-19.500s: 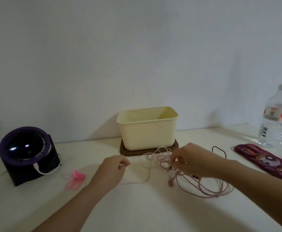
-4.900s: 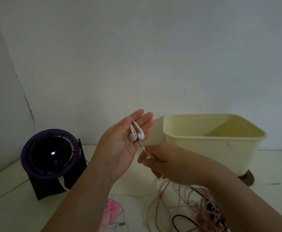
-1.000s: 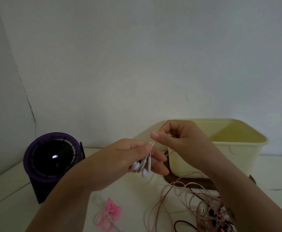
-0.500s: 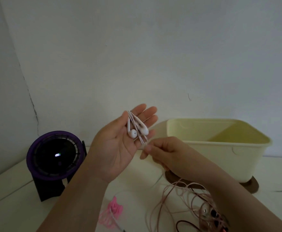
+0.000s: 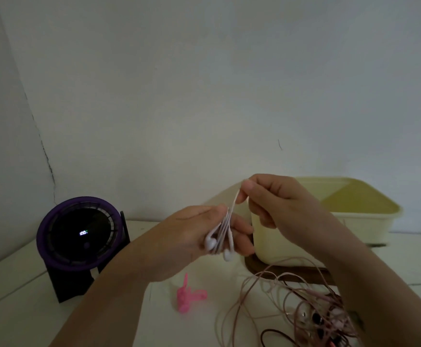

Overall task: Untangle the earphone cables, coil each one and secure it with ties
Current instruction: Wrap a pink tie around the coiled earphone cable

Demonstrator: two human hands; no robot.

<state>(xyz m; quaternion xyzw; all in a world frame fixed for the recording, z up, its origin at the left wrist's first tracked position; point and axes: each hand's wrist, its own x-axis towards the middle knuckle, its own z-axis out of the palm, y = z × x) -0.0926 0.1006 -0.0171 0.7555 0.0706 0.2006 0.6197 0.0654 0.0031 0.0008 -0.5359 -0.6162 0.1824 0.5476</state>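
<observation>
In the head view, the left hand (image 5: 191, 237) is reaching in from the lower left to the middle of the frame, with its back turned to the camera. Its fingers (image 5: 239, 227) are lying straight and pressed together, and loops of the white earphone (image 5: 225, 234) are running across them. The thumb is pressing these loops against the fingers at the top. The two buds are hanging down below the hand.

The right hand (image 5: 282, 204) is coming in from the lower right and is standing just right of the left hand and a little higher. Its thumb and first finger are pinching the free end of the white cable, which is running tight from this pinch down to the loops. The other fingers are curling into the palm.

Below the hands, pink ties (image 5: 189, 298) are lying on the bench (image 5: 16, 309) in the lower middle. A tangle of pink cables (image 5: 302, 304) is spreading in the lower right, with a dark cable (image 5: 272, 333) at its lower edge. Behind the right hand, a yellow box (image 5: 359, 216) is standing on a brown board (image 5: 264, 270). A purple fan (image 5: 79, 234) is standing at the left, near the wall (image 5: 204, 83).
</observation>
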